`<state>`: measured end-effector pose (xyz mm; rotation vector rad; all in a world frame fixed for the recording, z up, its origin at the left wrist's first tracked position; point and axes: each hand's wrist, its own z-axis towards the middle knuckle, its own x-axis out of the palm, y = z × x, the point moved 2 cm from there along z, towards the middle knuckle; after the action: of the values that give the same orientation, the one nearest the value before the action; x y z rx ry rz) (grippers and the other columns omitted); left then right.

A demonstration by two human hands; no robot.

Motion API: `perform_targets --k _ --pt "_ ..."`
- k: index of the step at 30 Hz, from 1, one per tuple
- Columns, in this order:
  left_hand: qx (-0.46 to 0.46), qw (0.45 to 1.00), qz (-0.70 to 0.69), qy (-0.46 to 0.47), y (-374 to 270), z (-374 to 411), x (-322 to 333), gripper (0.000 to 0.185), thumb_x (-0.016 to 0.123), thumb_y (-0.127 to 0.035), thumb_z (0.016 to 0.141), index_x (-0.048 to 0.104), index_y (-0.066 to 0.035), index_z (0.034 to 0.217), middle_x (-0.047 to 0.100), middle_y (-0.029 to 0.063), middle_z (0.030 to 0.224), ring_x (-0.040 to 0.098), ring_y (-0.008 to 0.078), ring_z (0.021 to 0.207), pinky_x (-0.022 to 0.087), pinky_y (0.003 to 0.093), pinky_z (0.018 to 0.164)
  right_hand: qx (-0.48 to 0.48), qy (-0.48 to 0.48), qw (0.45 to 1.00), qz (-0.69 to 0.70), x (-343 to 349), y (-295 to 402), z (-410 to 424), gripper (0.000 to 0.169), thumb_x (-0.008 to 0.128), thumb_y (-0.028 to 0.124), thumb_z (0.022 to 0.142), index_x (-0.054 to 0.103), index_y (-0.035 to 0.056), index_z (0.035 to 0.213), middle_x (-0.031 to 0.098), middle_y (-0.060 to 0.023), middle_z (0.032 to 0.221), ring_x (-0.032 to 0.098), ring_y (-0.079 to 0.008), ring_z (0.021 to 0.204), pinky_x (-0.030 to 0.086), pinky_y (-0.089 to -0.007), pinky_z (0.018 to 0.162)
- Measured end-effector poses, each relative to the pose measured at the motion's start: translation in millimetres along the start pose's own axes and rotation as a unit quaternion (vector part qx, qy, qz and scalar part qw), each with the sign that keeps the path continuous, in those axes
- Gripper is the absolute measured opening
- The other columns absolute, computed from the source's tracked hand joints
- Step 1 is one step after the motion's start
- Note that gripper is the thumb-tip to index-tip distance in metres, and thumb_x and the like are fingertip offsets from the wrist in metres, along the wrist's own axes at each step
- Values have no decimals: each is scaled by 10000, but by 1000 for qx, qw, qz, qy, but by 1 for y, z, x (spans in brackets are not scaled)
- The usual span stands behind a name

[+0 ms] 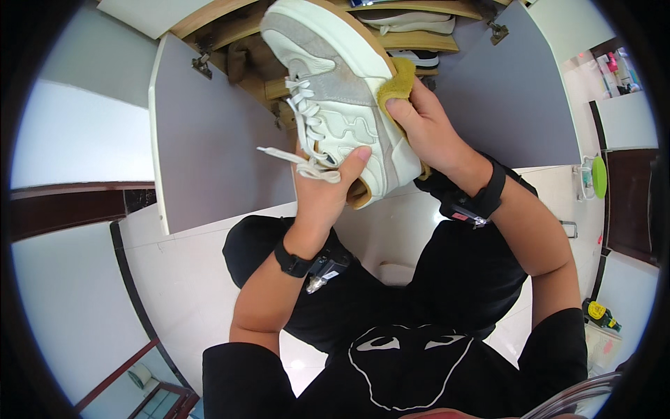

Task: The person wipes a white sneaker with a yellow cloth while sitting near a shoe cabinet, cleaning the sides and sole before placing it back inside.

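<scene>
A white and grey lace-up sneaker is held up in front of the cabinet, its toe pointing up and left and its loose lace hanging to the left. My left hand grips it at the ankle opening, thumb over the side panel and fingers hidden behind. In my right hand is a folded mustard-yellow cloth, pressed against the edge of the sole near the heel. Part of the cloth also shows below, by the heel.
Both grey cabinet doors, left and right, stand open at the sides. Behind the sneaker are wooden shelves with white shoes and a black-and-white shoe. My knees are bent above the tiled floor.
</scene>
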<state>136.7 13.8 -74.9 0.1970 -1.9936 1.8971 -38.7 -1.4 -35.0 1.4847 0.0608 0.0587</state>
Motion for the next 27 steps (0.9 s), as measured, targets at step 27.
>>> perform_targets --k 27 --pt "57 998 33 10 -6 -2 7 766 818 -124 779 379 12 1391 520 121 1299 518 210 1193 406 359 1043 18 228 973 27 -20 8 -10 522 742 136 865 512 -1 1313 605 -87 1206 531 -165 1131 415 -322 1023"
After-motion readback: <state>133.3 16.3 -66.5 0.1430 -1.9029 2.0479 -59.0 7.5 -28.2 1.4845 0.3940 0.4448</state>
